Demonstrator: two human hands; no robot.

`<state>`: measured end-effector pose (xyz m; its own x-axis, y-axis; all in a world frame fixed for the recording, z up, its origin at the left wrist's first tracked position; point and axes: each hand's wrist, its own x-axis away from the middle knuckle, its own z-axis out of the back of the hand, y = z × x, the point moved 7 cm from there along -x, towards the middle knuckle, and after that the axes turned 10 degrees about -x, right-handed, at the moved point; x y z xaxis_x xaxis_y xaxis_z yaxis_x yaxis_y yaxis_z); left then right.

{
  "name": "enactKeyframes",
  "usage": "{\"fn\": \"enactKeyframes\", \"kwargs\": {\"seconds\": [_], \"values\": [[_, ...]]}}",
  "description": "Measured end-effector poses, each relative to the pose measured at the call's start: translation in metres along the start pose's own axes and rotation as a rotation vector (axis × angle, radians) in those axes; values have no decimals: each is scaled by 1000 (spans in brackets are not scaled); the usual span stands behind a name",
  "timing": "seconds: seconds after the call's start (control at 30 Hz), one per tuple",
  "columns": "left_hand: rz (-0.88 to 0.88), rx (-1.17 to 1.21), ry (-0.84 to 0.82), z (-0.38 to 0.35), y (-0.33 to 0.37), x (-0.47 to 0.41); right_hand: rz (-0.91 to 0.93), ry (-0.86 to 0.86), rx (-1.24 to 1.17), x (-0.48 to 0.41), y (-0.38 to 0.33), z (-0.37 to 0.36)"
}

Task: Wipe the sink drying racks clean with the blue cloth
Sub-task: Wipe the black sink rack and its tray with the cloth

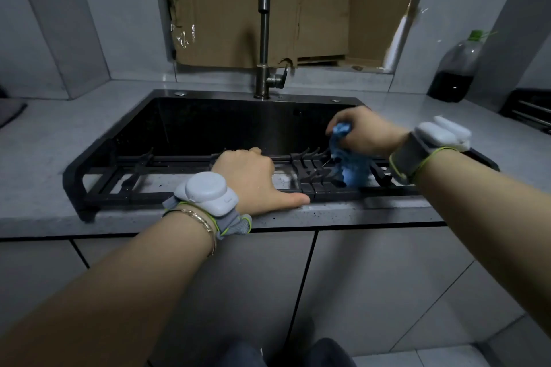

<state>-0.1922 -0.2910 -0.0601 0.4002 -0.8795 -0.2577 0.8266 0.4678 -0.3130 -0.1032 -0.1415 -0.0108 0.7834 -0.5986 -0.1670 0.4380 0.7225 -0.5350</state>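
Drying rack is set across near edge of sink. Left hand is laid on it at frame centre, fingers curled over rear bar, thumb along front rail. Blue cloth, right of centre, is gripped in curled fingers of right hand, tail draped on rack prongs.

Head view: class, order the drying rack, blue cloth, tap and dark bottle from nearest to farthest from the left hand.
1. Drying rack, held by the left hand.
2. Blue cloth, to its right.
3. Tap, behind the sink.
4. Dark bottle, far back right.
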Motion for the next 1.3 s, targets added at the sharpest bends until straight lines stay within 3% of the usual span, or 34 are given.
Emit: {"fn": "enactKeyframes", "kwargs": {"seconds": [0.13,0.2,0.23,0.27,0.3,0.37,0.43,0.53,0.6,0.67,0.73,0.87,0.93,1.07,1.3], "values": [[6,-14,8,1,1,1,-140,360,-1022,2,0,37],[4,-14,4,2,1,2,-92,340,-1319,-2,-16,34],[0,-16,5,2,1,2,-80,309,-1348,-3,-25,28],[-2,-20,11,3,1,2,-75,311,-1212,-3,-30,22],[-4,-22,15,3,2,2,-78,304,-924,-2,-31,15],[-5,-27,17,3,2,1,-38,103,-203,-4,-29,-10],[-1,-26,11,2,1,1,2,1,135,-2,-24,-28],[2,-17,32,3,0,1,112,129,3,5,-40,-13],[-1,-11,33,3,0,1,88,-18,-42,6,-40,-21],[-7,-2,29,3,1,1,62,-172,138,8,-36,-35],[-10,-2,24,3,1,1,37,-145,232,4,-25,-37],[-14,4,34,2,1,2,-36,28,183,1,-8,-30],[-18,-11,55,2,2,2,57,39,187,1,-16,-33],[-28,-43,103,2,4,2,195,-51,225,-2,-37,-39],[-2,-17,64,4,1,1,191,-190,203,-4,-41,-46]]}}
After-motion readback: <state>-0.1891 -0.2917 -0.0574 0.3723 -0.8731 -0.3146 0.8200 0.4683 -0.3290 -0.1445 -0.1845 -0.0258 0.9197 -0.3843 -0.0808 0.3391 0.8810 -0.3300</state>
